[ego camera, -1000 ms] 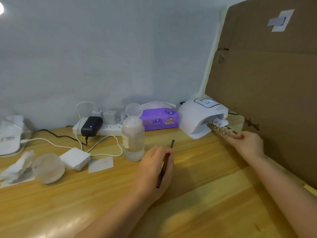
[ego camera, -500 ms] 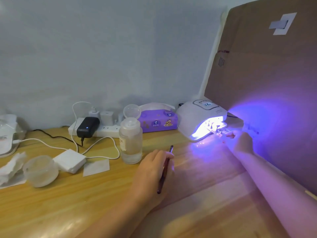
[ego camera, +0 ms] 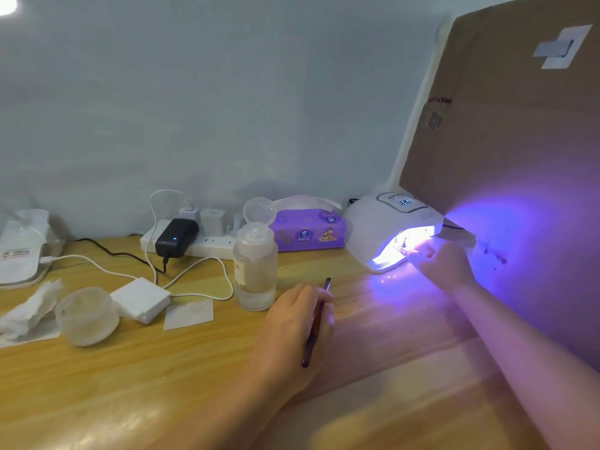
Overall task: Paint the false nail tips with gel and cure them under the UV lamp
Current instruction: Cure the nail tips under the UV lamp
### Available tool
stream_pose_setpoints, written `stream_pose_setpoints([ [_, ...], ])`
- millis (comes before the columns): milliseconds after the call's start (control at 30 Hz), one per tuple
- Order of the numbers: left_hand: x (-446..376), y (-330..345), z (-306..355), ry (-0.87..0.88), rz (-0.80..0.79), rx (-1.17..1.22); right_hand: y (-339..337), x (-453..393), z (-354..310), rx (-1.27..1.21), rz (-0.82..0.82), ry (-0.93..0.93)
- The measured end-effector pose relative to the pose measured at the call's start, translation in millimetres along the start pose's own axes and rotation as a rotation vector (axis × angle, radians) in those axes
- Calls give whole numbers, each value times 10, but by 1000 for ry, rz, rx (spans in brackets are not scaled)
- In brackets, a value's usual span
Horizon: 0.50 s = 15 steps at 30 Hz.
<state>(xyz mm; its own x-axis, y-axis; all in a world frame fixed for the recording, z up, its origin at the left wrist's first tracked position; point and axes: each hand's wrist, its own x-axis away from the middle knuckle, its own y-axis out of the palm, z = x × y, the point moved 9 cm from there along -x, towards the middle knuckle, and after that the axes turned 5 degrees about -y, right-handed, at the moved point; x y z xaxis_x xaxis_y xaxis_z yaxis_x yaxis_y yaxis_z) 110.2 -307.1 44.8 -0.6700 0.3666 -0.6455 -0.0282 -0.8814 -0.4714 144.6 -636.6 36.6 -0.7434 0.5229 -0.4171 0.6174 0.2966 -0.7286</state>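
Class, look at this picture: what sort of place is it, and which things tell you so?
Probably a home desk set up for nail work: a lit UV lamp, a brush in the left hand, and a power strip.

Two bare forearms (no sleeves, no jewellery).

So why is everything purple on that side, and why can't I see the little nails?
Head view: the UV lamp is lit, and its violet glow spills over the right hand, the wooden desk and the cardboard. The lamp's mouth is glared white, hiding the nail tips. Both forearms near the bottom edge look blurred.
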Motion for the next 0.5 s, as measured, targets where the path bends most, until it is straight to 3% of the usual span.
stream_pose_setpoints([
  [67, -14, 2, -23, -9, -21, -9, -274, 6, -106, 54, 187, -80],
  [133, -24, 23, -34, -11, -38, -17, -408, -21, -301, 89, 247, -193],
  [300, -16, 23, -20, 5, -38, -35, -142, -384, -680, 118, 28, -285],
  [500, -21, -3, 1, -9, -36, -25, 33, -793, -672, 378, -180, -153],
])
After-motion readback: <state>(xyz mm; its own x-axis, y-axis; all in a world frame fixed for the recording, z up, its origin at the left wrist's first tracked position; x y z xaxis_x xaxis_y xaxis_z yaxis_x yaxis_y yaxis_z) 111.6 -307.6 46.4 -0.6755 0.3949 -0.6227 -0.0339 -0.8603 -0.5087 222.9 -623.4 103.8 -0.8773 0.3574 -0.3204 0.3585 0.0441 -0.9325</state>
